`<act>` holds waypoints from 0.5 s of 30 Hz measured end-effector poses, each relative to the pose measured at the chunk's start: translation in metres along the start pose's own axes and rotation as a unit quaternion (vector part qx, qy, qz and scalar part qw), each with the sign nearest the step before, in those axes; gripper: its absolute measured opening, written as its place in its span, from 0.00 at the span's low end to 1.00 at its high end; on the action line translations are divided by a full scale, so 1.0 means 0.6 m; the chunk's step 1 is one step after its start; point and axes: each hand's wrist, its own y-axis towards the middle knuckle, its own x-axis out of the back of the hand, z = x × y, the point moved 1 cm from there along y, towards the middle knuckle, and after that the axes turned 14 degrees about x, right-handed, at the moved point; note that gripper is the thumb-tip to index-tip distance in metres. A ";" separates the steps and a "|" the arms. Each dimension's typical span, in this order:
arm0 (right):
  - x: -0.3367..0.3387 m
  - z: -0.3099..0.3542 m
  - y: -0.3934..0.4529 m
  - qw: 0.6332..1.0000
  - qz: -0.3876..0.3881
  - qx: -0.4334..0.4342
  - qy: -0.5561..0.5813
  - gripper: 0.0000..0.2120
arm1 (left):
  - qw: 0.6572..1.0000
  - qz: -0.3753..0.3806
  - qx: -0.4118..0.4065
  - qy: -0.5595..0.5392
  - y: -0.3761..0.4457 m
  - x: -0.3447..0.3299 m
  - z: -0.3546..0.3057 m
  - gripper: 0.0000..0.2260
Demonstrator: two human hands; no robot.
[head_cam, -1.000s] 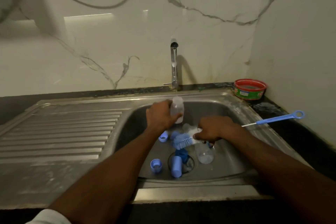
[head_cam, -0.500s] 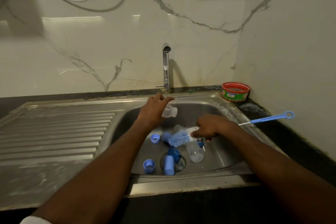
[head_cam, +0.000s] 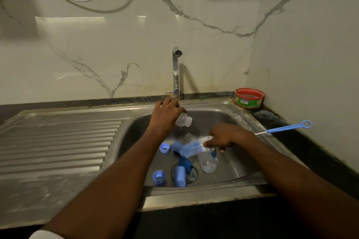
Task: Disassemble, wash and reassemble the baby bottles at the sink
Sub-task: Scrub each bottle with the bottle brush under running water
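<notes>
My left hand (head_cam: 167,115) grips a clear baby bottle (head_cam: 183,121), tipped on its side under the tap (head_cam: 176,70) over the steel sink (head_cam: 229,120). My right hand (head_cam: 223,137) holds a blue-and-white bottle brush (head_cam: 191,149) by its wire stem, bristles pointing left over the basin; the blue handle (head_cam: 287,127) sticks out to the right. In the basin lie another clear bottle (head_cam: 207,162), two blue rings (head_cam: 164,148) (head_cam: 159,177), a blue cap (head_cam: 179,176) over the drain and darker blue parts (head_cam: 184,163).
A ribbed steel drainboard (head_cam: 58,145) stretches to the left of the basin. A red and green tub (head_cam: 249,97) stands in the back right corner on the dark counter (head_cam: 310,151). Marble walls close in behind and on the right.
My left hand has tipped the bottle from upright onto its side and raised it closer to the tap. My right hand stays over the basin with the brush.
</notes>
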 end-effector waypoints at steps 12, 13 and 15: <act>-0.003 0.031 -0.025 0.996 -0.066 -0.046 -0.030 0.14 | 0.924 0.083 0.238 -0.287 -0.039 0.011 0.000 0.24; -0.004 0.032 -0.034 0.995 -0.076 -0.053 -0.031 0.15 | 0.915 0.085 0.249 -0.305 -0.044 0.019 -0.003 0.23; -0.005 0.033 -0.055 0.993 -0.093 -0.065 -0.035 0.16 | 0.893 0.082 0.278 -0.345 -0.054 0.041 -0.010 0.20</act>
